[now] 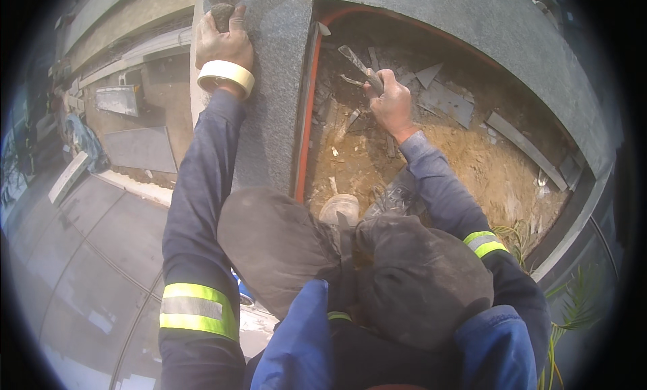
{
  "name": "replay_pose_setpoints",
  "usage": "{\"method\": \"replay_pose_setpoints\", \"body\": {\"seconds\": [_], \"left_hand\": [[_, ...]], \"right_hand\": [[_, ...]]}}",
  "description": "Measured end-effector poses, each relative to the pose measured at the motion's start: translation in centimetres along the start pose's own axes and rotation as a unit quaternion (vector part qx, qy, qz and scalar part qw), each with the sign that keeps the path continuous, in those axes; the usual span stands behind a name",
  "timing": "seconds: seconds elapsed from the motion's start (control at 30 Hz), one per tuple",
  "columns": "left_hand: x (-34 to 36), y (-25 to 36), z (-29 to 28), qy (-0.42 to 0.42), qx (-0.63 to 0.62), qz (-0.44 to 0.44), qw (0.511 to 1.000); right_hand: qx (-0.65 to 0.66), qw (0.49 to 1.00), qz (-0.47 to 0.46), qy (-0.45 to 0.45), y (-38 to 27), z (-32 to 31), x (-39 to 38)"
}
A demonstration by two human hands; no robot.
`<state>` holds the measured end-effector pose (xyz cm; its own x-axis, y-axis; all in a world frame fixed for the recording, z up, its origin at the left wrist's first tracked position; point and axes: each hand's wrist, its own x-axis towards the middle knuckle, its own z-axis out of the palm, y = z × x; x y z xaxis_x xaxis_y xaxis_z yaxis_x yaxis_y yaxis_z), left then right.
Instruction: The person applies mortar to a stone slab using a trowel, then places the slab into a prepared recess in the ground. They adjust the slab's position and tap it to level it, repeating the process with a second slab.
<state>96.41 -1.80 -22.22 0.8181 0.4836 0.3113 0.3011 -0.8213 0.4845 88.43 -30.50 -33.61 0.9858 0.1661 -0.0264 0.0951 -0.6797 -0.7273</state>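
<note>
My left hand (226, 45) is at the far end of a grey granite ledge (273, 100), its fingers curled round a dark, rounded lump (221, 16) whose kind I cannot make out. A cream roll of tape (227, 75) circles my left wrist like a bracelet. Over the sunken bed to the right, my right hand (392, 106) grips a dusty grey hand tool (362, 64) with two prongs pointing away to the upper left. Its exact kind is unclear. Below it lie sandy soil (438, 154) and broken slab pieces (448, 102).
An orange-red strip (306, 127) lines the bed's left inner edge. A long offcut (526, 149) lies at its right, near green palm leaves (576, 309). My shoe (339, 208) stands in the bed. Beyond the ledge at left are a loose grey slab (141, 149) and paving tiles (87, 275).
</note>
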Motion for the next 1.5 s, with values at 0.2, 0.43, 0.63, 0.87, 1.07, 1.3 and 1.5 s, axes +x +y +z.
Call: {"method": "replay_pose_setpoints", "body": {"seconds": [0.2,0.43,0.63,0.87,1.07,1.3,1.5], "left_hand": [[-0.1,-0.6,0.3,-0.004,-0.006,-0.026,1.000],[0.0,-0.8,0.2,0.012,-0.003,0.000,1.000],[-0.1,0.5,-0.2,-0.005,-0.029,-0.021,0.999],[0.1,0.3,-0.3,-0.021,-0.033,-0.040,0.998],[0.4,-2.6,2.0,0.126,-0.018,-0.037,0.991],[0.8,0.5,0.0,-0.046,-0.125,-0.082,0.988],[2.7,-3.1,0.7,-0.028,0.087,-0.091,0.992]], "right_hand": [[0.015,0.999,-0.028,-0.023,-0.1,-1.3,1.0],[0.182,0.971,-0.106,0.116,-5.4,0.7,7.3],[0.134,0.980,-0.091,0.117,-6.3,3.5,10.6],[0.082,0.992,-0.084,0.051,-2.8,-2.0,1.9],[-0.053,0.999,0.007,-0.012,2.6,-16.5,-2.3],[-0.151,0.952,-0.225,-0.143,-1.2,-26.6,-1.0],[-0.308,0.930,-0.197,-0.038,-2.6,-34.1,3.7]]}}
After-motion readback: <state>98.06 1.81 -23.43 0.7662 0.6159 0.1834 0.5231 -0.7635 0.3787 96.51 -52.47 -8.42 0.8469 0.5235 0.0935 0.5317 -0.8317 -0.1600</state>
